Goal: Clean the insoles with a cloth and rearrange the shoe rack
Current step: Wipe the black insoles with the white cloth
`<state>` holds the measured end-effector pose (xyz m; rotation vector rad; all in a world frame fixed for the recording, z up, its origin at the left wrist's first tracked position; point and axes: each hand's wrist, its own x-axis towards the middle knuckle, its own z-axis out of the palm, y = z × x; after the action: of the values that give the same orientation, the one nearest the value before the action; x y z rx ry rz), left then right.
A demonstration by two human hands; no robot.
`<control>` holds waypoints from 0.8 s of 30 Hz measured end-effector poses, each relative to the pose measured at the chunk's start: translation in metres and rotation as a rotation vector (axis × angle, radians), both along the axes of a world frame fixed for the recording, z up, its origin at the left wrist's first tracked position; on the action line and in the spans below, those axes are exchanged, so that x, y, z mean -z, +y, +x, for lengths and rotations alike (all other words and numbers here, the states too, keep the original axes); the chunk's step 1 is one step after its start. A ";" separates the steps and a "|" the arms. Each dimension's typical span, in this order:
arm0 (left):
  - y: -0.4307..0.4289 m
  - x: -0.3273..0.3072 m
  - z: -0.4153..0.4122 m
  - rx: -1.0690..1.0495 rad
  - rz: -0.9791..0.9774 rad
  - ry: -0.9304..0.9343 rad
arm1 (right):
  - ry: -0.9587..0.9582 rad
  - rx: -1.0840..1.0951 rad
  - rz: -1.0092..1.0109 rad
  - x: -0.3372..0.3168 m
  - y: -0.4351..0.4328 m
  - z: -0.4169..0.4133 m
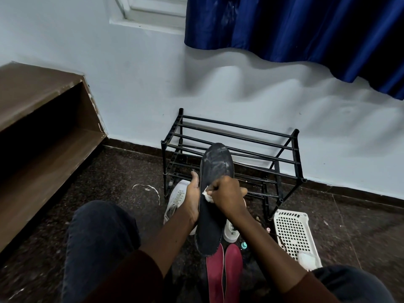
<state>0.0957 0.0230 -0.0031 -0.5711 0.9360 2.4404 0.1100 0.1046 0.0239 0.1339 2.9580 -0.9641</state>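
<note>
A dark blue-black insole [215,169] stands nearly upright in front of me, toe end up, with pale smears on its upper part. My left hand [192,196] grips its left edge from behind, thumb raised. My right hand [226,196] is curled round a small white cloth [206,194] and presses it on the insole's middle. Two maroon insoles [225,274] lie side by side on the floor below. The black metal shoe rack [236,154] stands against the wall just behind, its bars bare.
A white sneaker [177,200] lies left of the rack, another white shoe [230,231] sits behind the insole. A white perforated basket [294,234] rests at the right. A brown wooden shelf [39,136] fills the left. My knees frame the dark speckled floor [122,178].
</note>
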 end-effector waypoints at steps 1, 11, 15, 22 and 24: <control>0.000 0.000 0.001 -0.005 -0.028 0.002 | 0.005 -0.004 -0.024 0.002 0.000 0.001; 0.009 -0.009 0.013 0.112 -0.210 0.111 | 0.291 0.145 -0.015 -0.008 -0.002 -0.026; 0.002 -0.011 0.008 0.057 -0.216 0.055 | 0.260 0.005 0.017 -0.002 -0.003 -0.012; 0.007 -0.027 0.020 0.011 -0.163 0.156 | 0.199 -0.092 -0.014 0.005 -0.001 0.004; 0.008 -0.033 0.023 0.001 -0.149 0.165 | 0.241 -0.003 -0.031 0.005 -0.001 -0.003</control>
<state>0.1183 0.0313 0.0303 -0.4233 1.1918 2.4605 0.1072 0.1036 0.0192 0.0129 3.1552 -1.0978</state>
